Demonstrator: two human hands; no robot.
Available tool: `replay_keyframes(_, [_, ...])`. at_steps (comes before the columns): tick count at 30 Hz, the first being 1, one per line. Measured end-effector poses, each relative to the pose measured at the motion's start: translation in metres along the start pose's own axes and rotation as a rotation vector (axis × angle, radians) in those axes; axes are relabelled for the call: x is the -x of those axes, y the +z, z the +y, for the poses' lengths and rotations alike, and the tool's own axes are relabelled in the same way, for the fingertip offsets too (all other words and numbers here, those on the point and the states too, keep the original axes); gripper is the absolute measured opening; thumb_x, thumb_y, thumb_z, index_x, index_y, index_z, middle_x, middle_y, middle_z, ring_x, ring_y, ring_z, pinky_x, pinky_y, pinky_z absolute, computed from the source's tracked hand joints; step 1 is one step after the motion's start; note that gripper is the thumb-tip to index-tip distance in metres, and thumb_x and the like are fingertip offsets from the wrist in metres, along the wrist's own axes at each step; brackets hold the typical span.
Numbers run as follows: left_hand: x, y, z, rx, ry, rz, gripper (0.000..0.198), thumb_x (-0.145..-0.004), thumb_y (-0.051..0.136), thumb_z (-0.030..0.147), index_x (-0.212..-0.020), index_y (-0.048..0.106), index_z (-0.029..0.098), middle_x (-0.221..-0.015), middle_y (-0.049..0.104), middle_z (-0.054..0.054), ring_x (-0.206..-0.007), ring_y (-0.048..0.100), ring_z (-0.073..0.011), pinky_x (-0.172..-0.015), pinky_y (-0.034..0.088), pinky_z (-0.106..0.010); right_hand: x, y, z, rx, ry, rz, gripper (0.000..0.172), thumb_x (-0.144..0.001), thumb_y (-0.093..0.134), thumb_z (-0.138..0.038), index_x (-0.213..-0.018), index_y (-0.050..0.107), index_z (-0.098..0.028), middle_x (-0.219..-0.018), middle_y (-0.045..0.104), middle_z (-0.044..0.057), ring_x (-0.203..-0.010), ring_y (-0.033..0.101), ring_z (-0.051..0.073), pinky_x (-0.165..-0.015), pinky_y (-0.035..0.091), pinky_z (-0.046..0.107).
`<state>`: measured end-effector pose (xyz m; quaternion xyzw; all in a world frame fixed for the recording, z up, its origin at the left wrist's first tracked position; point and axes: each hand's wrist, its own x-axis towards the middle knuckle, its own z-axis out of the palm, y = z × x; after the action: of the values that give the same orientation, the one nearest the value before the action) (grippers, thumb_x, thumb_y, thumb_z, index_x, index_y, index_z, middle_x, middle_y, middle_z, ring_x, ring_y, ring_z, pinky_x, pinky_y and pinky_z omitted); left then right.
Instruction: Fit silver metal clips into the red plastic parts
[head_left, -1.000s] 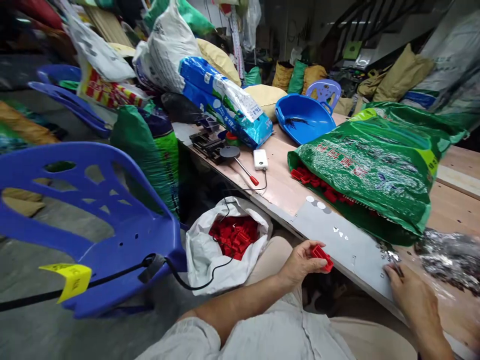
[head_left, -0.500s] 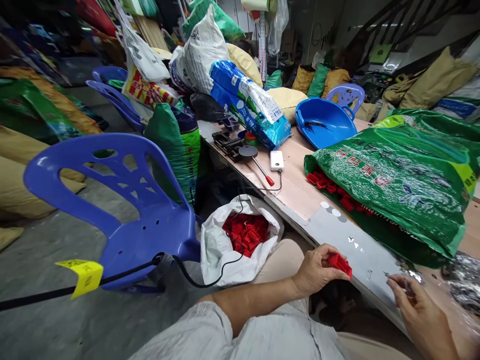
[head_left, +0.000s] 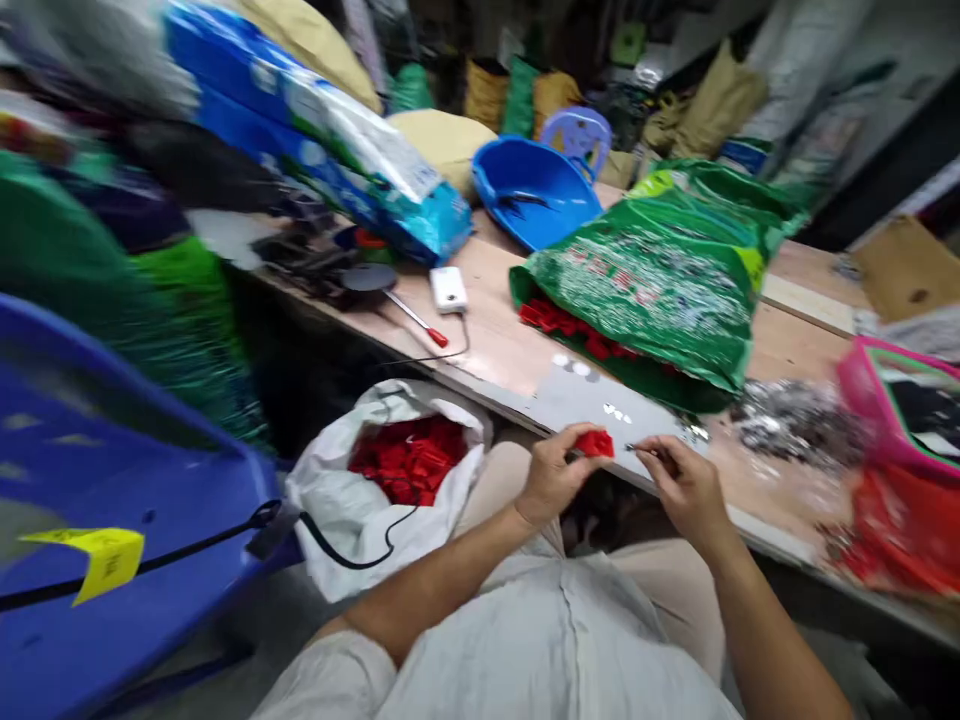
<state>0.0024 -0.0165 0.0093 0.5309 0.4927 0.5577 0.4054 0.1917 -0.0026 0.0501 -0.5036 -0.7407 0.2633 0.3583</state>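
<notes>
left hand (head_left: 551, 480) grips red plastic piece (head_left: 598, 443) at its fingertips; right hand (head_left: 686, 490) pinches metal part (head_left: 636, 447) beside it.

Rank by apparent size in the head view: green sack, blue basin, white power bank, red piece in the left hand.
1. green sack
2. blue basin
3. white power bank and red piece: alike; the left fingers partly hide the piece.
</notes>
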Motion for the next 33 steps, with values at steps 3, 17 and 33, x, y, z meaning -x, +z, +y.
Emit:
replay_keyframes(3, [-0.005, -0.001, 0.0, -0.095, 0.084, 0.001, 0.035, -0.075, 0.076, 0.036, -0.107, 0.068, 0.024, -0.106, 0.074, -0.004, -0.093, 0.071, -0.0195, -0.089, 0.055, -0.032, -0.005, 0.003, -0.003, 0.016, -0.055, 0.019, 0.012, -0.093, 0.055, -0.032, -0.092, 0.063, -0.022, -0.083, 0.069, 0.004, -0.068, 0.062, 0.015, -0.066, 0.049, 0.026])
replay_keyframes(17, [-0.003, 0.004, 0.001, -0.303, 0.367, -0.022, 0.034, -0.081, 0.072, 0.026, -0.113, 0.066, 0.024, -0.108, 0.075, -0.003, -0.111, 0.067, -0.0237, -0.097, 0.055, -0.037, -0.006, 0.012, -0.002, 0.125, -0.273, 0.008, 0.008, -0.093, 0.052, -0.017, -0.087, 0.056, -0.02, -0.078, 0.06, 0.004, -0.073, 0.058, 0.016, -0.067, 0.044, 0.027])
replay_keyframes(33, [0.003, 0.01, -0.005, -0.256, 0.511, 0.02, 0.039, -0.079, 0.074, 0.02, -0.117, 0.063, 0.023, -0.112, 0.073, -0.004, -0.104, 0.07, -0.021, -0.094, 0.057, -0.036, -0.002, 0.007, -0.005, -0.092, -0.058, -0.081, 0.015, -0.093, 0.055, -0.025, -0.081, 0.063, -0.019, -0.078, 0.06, 0.003, -0.074, 0.056, 0.015, -0.069, 0.043, 0.027])
